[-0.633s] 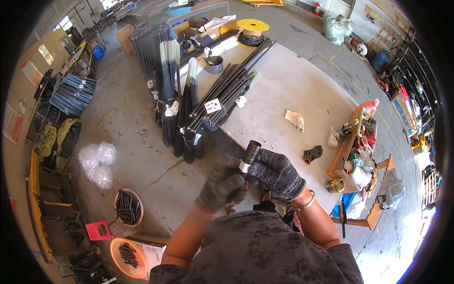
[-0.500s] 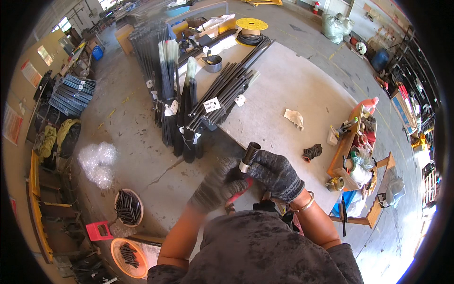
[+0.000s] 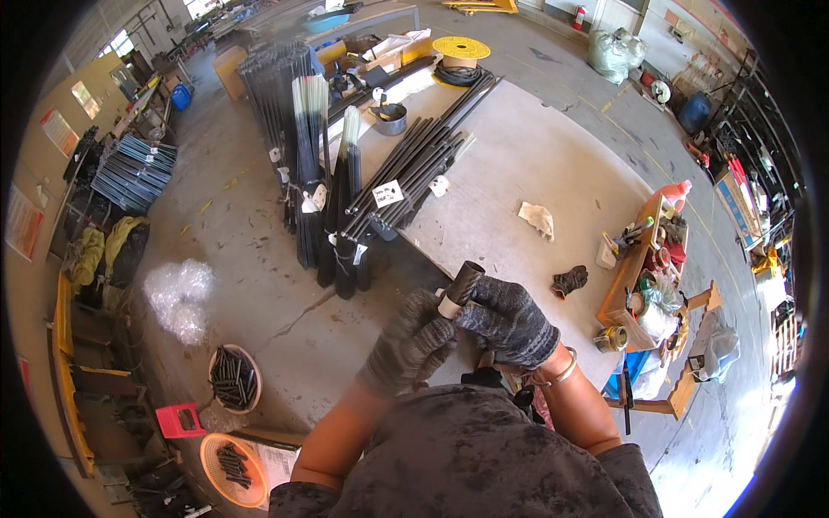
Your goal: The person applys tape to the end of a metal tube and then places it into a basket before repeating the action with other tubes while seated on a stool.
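Note:
Both my hands wear dark grey knitted gloves and meet in front of my body, off the near edge of the table. Between them stands a short black tube [image 3: 466, 281], tilted a little to the right, with a pale band [image 3: 448, 307] round it below the upper end. My left hand [image 3: 413, 338] has its fingers closed at the band, from the left. From the right, my right hand [image 3: 511, 321] grips the tube with bent fingers. The gloves hide the tube's lower part.
Bundles of black rods [image 3: 406, 177] lie across the table [image 3: 535, 147] corner; others stand beside it. On the table are a dark glove [image 3: 570, 281], a torn paper piece [image 3: 537, 219] and a wooden box [image 3: 630, 259]. Baskets of black pieces [image 3: 235, 378] stand lower left, near a red stool [image 3: 180, 420].
My left hand has shifted slightly, and a red strip seen by its fingers is now out of sight. The tube leans more to the right, and its band has turned with it.

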Available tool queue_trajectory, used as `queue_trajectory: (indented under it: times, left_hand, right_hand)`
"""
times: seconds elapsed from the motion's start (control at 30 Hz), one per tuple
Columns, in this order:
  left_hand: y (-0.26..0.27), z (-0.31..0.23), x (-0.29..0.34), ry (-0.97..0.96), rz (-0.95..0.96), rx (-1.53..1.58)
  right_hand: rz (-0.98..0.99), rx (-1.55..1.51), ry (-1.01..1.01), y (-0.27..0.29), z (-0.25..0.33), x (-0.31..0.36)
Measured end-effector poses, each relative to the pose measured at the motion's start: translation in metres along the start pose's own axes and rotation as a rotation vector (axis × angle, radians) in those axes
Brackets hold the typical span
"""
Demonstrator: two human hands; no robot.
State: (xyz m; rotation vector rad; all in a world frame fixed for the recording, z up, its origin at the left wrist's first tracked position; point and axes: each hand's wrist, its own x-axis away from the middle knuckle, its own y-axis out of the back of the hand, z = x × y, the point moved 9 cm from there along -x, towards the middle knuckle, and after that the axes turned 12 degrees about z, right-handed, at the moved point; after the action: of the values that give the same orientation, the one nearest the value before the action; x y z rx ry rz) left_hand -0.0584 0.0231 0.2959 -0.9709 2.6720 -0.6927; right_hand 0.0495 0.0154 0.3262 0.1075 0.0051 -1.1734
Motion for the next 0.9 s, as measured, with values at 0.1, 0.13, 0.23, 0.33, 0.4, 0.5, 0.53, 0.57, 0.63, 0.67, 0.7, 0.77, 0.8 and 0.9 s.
queue_trajectory:
  times: [0.1, 0.13, 0.23, 0.33, 0.4, 0.5, 0.53, 0.57, 0.63, 0.67, 0.7, 0.77, 0.8, 0.9]
  left_hand:
    - [-0.013, 0.005, -0.001, 0.153, 0.165, 0.306]
    - [-0.007, 0.008, -0.001, 0.208, 0.130, 0.172]
    - [0.010, -0.007, -0.005, 0.099, -0.023, -0.448]
    - [-0.015, -0.044, 0.009, -0.372, -0.242, -1.188]
    - [-0.018, -0.049, 0.014, -0.408, -0.343, -1.298]
    - [-0.002, -0.034, 0.005, -0.195, -0.247, -0.885]
    - [0.000, -0.029, 0.005, -0.145, -0.174, -0.788]
    - [0.001, -0.024, 0.006, -0.095, -0.101, -0.690]
    - [0.001, -0.017, 0.003, -0.042, 0.016, -0.405]
    - [0.001, -0.014, 0.003, -0.008, 0.060, -0.266]
    - [-0.003, -0.023, 0.003, -0.219, 0.141, -0.696]
    - [-0.011, -0.028, 0.001, -0.316, 0.144, -1.038]
    - [-0.005, -0.023, -0.004, -0.196, 0.066, -0.950]
    - [-0.009, -0.032, 0.000, -0.225, -0.210, -1.025]
  right_hand:
    - [0.014, 0.052, 0.072, 0.000, 0.009, 0.002]
    - [-0.003, 0.054, 0.060, 0.002, 0.006, 0.003]
    - [-0.030, 0.081, 0.021, 0.006, -0.002, 0.004]
    - [-0.034, 0.136, 0.014, 0.008, -0.001, 0.002]
    - [-0.066, 0.151, 0.058, 0.010, 0.000, 0.001]
    - [-0.076, 0.161, 0.135, 0.009, 0.014, 0.001]
    - [-0.060, 0.154, 0.126, 0.008, 0.015, 0.002]
    - [-0.044, 0.147, 0.116, 0.007, 0.015, 0.004]
    - [-0.010, 0.055, 0.095, 0.005, 0.009, 0.007]
    - [0.008, 0.000, 0.035, 0.005, 0.001, 0.008]
    - [0.026, -0.055, -0.024, 0.004, -0.007, 0.009]
    - [-0.013, -0.180, -0.049, 0.005, -0.019, 0.006]
    - [-0.050, -0.152, -0.057, 0.007, -0.019, 0.006]
    - [-0.165, -0.079, -0.070, 0.013, -0.017, 0.008]
